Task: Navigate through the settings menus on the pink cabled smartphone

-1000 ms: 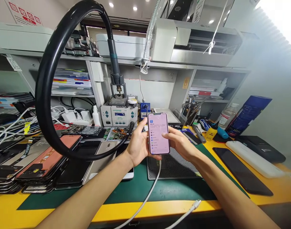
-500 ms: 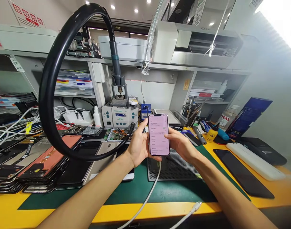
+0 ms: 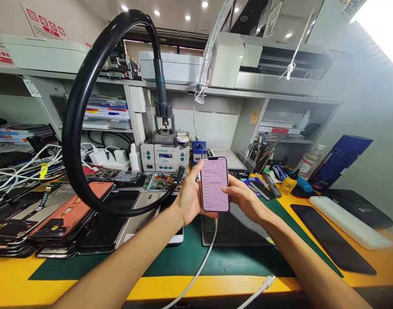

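Note:
My left hand (image 3: 187,198) grips a smartphone (image 3: 214,183) upright above the bench, its lit pinkish screen showing a settings list. A white cable (image 3: 201,266) hangs from the phone's bottom edge toward me. My right hand (image 3: 245,198) cups the phone's right side, with its thumb resting on the screen. Under both hands lies a grey perforated mat (image 3: 235,226) on a green work mat (image 3: 190,253).
A black hose loop (image 3: 74,116) arcs from a hot-air station (image 3: 164,154) at centre back. Stacked phones and screens (image 3: 54,219) crowd the left. Tools (image 3: 269,182), a dark phone (image 3: 331,242) and a white case (image 3: 347,222) lie right. A loose cable plug (image 3: 267,281) sits near the yellow front edge (image 3: 86,287).
The screen switched from a menu with icons to a plainer list. My right thumb stayed on the screen. The view shifted slightly, so the phone sits a little lower in it.

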The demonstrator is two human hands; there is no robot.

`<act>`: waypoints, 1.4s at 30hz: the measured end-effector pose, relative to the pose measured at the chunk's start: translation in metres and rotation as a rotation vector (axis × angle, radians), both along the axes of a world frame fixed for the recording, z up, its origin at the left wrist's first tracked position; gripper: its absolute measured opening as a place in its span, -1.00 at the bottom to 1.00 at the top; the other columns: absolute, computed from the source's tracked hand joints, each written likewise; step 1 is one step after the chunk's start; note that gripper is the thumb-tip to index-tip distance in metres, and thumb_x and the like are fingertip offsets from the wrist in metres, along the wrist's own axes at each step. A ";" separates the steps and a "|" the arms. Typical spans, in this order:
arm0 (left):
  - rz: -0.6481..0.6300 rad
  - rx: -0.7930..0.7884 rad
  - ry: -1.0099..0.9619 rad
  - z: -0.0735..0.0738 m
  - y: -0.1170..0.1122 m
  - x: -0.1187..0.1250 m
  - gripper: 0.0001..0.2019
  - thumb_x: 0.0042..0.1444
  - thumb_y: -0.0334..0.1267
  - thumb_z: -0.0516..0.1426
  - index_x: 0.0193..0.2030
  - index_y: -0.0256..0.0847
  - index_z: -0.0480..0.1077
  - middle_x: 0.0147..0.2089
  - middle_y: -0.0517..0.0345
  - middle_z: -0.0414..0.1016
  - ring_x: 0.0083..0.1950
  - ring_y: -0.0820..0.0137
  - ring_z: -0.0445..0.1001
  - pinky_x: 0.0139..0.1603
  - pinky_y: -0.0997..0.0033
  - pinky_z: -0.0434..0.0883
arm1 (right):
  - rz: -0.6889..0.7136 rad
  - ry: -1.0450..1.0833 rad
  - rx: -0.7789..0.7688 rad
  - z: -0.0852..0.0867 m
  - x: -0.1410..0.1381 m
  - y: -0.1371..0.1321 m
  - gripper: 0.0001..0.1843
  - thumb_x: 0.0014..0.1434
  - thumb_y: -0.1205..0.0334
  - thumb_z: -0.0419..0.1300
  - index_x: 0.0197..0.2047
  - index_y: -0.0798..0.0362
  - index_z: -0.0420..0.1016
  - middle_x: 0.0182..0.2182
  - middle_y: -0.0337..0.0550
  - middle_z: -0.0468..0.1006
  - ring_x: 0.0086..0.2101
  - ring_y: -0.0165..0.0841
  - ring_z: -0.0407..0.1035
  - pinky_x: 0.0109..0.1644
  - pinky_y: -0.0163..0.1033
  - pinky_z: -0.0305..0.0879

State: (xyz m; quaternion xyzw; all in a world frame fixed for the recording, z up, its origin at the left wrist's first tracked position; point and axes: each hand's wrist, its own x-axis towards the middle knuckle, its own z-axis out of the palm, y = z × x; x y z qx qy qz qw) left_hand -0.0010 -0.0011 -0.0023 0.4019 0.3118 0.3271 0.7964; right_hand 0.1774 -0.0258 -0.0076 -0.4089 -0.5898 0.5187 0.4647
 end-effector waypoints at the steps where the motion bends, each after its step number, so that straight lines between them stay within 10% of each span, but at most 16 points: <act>1: -0.005 0.003 -0.009 0.001 -0.001 0.000 -0.11 0.23 0.46 -0.14 0.12 -0.35 0.55 -0.10 -0.32 0.62 -0.15 -0.07 0.62 -0.40 0.11 0.53 | -0.006 0.022 -0.019 0.000 0.000 0.000 -0.53 0.10 0.15 0.25 0.10 -0.04 0.57 0.04 -0.11 0.65 -0.03 -0.14 0.47 -0.01 -0.10 0.38; 42: -0.042 0.080 -0.091 0.003 -0.006 0.002 -0.13 0.33 0.35 -0.23 0.20 -0.39 0.51 -0.02 -0.36 0.58 -0.12 -0.04 0.59 -0.42 0.12 0.57 | -0.013 0.119 -0.028 -0.001 0.005 0.006 -0.55 0.15 -0.06 0.31 0.04 -0.02 0.62 -0.01 -0.09 0.69 -0.11 -0.16 0.51 -0.10 -0.14 0.41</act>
